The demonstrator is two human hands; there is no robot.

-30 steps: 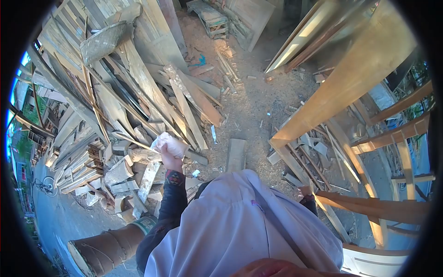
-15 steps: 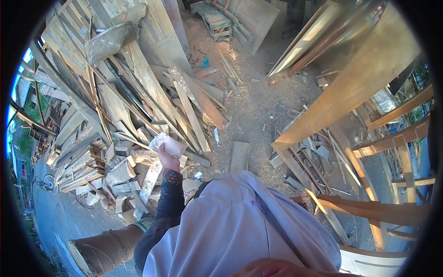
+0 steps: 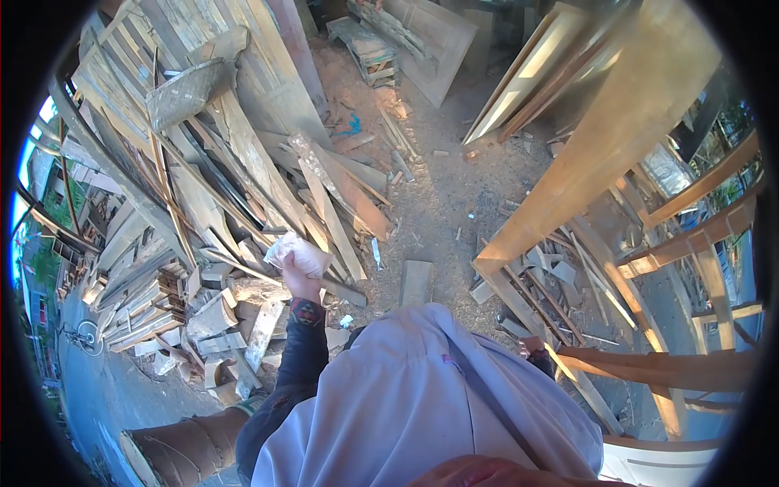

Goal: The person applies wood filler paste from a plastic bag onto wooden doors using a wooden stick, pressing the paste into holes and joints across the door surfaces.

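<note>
My left hand (image 3: 301,281) is closed round a whitish, pale pink bundle (image 3: 302,254) that looks like a filled plastic bag. It is held out in front of me, over the left woodpile, and its contents cannot be made out. A dark sleeve with a patterned cuff (image 3: 308,311) covers that arm. Of my right hand (image 3: 533,346), only a small part shows beyond the pale cloth (image 3: 406,381) over my body. It is near the end of a reddish-brown wooden rail (image 3: 600,359); whether it touches the rail I cannot tell, and its fingers are hidden.
Planks and offcuts (image 3: 324,203) lean and lie in a heap on the left. A large wooden panel (image 3: 592,154) and door frames (image 3: 690,252) stand on the right. A short board (image 3: 417,282) lies on the sawdust-strewn ground ahead. A brown drum-like cylinder (image 3: 182,446) is at lower left.
The view has shifted slightly, so the surroundings ahead sit a little further left. My left hand still holds the bundle, and my right hand shows slightly more beside the wooden rail.
</note>
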